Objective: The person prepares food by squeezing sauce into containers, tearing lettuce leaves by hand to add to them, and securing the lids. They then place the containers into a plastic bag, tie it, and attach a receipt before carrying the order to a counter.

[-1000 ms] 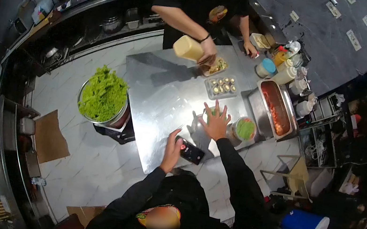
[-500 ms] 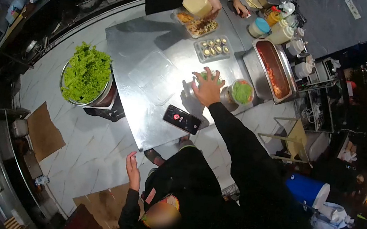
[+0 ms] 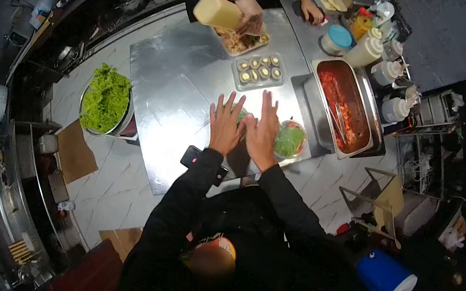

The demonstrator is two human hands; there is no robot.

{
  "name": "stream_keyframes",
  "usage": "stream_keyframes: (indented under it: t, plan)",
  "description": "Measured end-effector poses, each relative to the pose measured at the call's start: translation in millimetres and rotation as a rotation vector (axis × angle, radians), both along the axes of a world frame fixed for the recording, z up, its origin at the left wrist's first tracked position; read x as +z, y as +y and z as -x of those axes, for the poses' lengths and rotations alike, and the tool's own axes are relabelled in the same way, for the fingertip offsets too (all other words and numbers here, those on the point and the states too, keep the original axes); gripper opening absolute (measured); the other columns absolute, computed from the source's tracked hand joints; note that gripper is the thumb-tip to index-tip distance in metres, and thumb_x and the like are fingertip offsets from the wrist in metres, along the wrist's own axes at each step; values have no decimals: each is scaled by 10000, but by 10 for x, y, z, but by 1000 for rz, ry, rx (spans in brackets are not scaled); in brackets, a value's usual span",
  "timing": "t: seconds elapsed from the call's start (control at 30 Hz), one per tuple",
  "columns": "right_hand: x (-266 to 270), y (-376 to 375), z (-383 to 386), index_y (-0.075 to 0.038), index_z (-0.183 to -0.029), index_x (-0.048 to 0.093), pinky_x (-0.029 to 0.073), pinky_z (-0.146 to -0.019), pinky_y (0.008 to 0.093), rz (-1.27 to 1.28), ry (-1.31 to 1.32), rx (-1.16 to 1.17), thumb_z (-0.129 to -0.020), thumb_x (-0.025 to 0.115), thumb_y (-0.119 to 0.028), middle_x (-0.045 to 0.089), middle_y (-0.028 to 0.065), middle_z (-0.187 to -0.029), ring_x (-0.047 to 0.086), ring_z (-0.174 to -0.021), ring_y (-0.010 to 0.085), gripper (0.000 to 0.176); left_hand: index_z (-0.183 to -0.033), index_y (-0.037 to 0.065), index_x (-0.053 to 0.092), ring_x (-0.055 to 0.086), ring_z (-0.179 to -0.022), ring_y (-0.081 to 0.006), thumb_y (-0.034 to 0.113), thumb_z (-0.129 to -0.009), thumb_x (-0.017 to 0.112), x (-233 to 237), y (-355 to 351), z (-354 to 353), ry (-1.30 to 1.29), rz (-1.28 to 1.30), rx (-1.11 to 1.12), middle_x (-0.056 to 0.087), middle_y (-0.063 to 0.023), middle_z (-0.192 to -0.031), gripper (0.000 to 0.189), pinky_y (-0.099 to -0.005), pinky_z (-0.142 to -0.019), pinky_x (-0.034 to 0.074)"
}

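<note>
My left hand [image 3: 225,127] and my right hand [image 3: 261,135] are side by side over the steel table, fingers stretched out. Between and beneath them is a round container with green contents [image 3: 242,114], mostly covered by my hands. Just right of my right hand stands a clear bowl of greens [image 3: 289,141] with some red at its edge. Beyond my fingertips lies a clear tray of halved eggs [image 3: 259,72]. A dark phone [image 3: 191,156] is partly hidden under my left sleeve.
A co-worker's hand [image 3: 250,14] is at a cream container [image 3: 217,12] tipped above a food tray [image 3: 239,43]. A steel pan of red sauce [image 3: 344,108], squeeze bottles [image 3: 366,52] and a blue-lidded tub [image 3: 338,39] line the right. Lettuce [image 3: 106,99] fills a pot at left.
My left hand has come up from beside my body to join my right hand over the round container. The co-worker's cream container has moved left and tilted. The view has shifted.
</note>
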State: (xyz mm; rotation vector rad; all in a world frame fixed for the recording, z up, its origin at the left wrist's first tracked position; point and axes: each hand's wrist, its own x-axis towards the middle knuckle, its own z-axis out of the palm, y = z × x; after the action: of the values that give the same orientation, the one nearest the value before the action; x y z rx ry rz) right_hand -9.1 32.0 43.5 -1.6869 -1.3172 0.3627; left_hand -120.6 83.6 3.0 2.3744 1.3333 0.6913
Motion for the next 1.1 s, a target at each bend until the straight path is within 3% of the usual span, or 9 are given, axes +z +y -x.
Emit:
stream_keyframes:
  t: [0.07,0.17,0.2,0.53,0.67,0.77,0.87,1.1]
  plan:
    - [121,-221,-380,-189,-1480,388,136,-1094,656,101,-218,-43,-943,529,-399,293,161,-1545,192,-1412,481,593,-1399,203,483,296,-1355,-455,417,-961,485,-57,-6,-192,230,-43,-7,377,-135,-1484,487,-662,-1063,200]
    - [10,-324,-825,-267,-1442,445,177,-1068,655,432,-595,-2,-912,563,-451,319,133,-1526,225,-1387,472,573,-1371,267,502,279,-1354,-459,452,-945,501,-44,-20,-254,364,-13,7,352,-118,-1490,464,-694,-1032,193]
    - [-232,-361,-931,-293,-1430,455,228,-1027,644,426,-676,20,-892,574,-488,341,127,-1502,264,-1351,461,584,-1360,269,511,285,-1348,-458,457,-944,499,-41,-16,-266,389,-14,5,363,-120,-1477,457,-693,-1025,200]
    - [-436,-292,-974,-274,-1431,458,231,-1020,590,440,-636,93,-892,553,-510,371,134,-1470,339,-1303,419,596,-1274,252,563,335,-1298,-430,448,-916,517,-138,50,-336,497,-58,3,393,-114,-1436,411,-698,-950,269]
    - [-421,-237,-939,-274,-1441,445,239,-1019,596,440,-632,108,-887,557,-509,369,137,-1469,351,-1295,420,612,-1324,255,524,327,-1303,-429,465,-900,542,-130,40,-320,453,-51,10,376,-107,-1461,473,-708,-951,260]
    - [-377,-258,-944,-304,-1453,425,245,-1021,606,434,-628,144,-871,571,-528,342,143,-1496,331,-1318,441,640,-1345,259,513,315,-1319,-424,483,-890,554,-25,5,-282,396,54,43,374,-106,-1468,509,-710,-941,270]
    - [-128,-402,-928,-344,-1459,408,243,-1023,618,430,-676,322,-842,597,-547,310,147,-1525,297,-1345,466,677,-1355,264,509,311,-1329,-422,488,-889,560,15,-193,-208,414,134,74,372,-104,-1473,520,-689,-932,295]
    - [-302,-474,-928,-383,-1437,430,248,-1004,624,356,-621,386,-798,642,-505,304,120,-1533,265,-1353,458,683,-1361,259,507,317,-1327,-435,467,-896,549,-28,-344,-177,459,35,56,362,-112,-1478,511,-665,-954,286]
